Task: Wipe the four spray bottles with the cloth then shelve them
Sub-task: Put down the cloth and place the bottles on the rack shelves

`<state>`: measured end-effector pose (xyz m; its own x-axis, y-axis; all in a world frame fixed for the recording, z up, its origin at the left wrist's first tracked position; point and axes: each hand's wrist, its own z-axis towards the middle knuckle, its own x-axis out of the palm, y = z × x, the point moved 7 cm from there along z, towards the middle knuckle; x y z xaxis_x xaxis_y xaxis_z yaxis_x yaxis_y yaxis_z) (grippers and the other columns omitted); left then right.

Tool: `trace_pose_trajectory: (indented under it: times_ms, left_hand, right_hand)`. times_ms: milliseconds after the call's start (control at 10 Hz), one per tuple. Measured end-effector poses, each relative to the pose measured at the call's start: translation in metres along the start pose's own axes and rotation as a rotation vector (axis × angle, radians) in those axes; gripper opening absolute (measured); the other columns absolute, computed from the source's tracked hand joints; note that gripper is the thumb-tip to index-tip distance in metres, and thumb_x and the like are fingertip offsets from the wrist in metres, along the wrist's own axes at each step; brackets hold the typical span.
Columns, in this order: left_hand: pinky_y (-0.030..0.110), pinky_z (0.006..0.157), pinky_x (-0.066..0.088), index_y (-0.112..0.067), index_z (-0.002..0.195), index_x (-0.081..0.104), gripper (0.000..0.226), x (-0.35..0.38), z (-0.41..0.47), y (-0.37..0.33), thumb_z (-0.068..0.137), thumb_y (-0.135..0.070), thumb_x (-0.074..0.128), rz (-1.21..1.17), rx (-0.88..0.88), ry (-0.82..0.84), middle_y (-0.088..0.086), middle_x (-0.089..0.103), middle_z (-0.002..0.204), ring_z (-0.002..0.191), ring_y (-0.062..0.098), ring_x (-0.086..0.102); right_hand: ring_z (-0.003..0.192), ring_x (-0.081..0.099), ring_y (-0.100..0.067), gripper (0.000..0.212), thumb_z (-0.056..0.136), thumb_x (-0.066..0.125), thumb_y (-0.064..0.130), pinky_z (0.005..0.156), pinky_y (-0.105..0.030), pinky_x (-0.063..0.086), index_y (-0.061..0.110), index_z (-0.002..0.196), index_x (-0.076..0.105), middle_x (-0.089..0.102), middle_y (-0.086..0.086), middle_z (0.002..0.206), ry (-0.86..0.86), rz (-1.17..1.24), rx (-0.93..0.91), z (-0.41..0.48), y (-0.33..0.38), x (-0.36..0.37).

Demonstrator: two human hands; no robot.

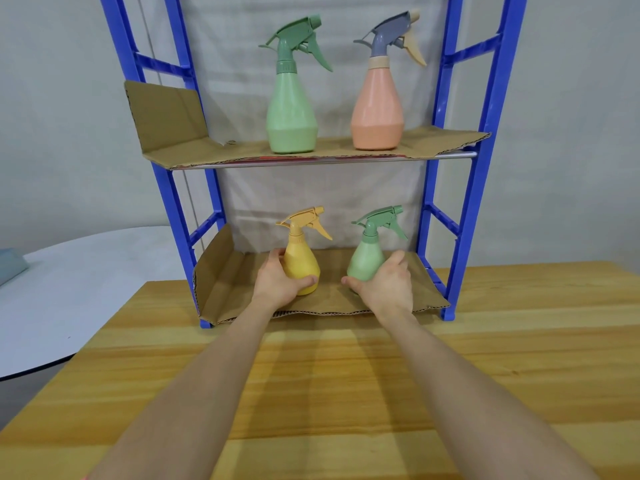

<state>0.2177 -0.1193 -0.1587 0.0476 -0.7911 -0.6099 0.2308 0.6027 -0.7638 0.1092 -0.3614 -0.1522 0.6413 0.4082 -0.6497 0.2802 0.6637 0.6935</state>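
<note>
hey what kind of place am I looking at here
Probably a staged indoor test setup, not a home: a blue plastic rack with cardboard liners stands on a wooden table, backed by a hung grey cloth.

No readable text, label or number shows; the bottles seemingly carry none.

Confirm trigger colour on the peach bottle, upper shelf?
Beige trigger on a grey-blue spray head; head view shows it clearly.
</note>
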Motion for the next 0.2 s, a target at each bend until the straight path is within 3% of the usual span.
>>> trace_pose_trajectory:
  times_ms: [200]
  left_hand:
    - [0.047,0.115,0.050,-0.019,0.161,0.034,0.126,-0.0001,-0.0034,0.0008,0.061,-0.054,0.103,-0.067,0.005,0.033,0.005,0.056,0.154,0.140,0.029,0.057]
  right_hand:
    - [0.129,0.056,-0.034,0.119,0.051,0.097,0.071,0.101,-0.049,0.057,0.011,0.133,0.035,0.053,-0.014,0.135,0.053,0.015,0.053,-0.0027,-0.0020,0.0000]
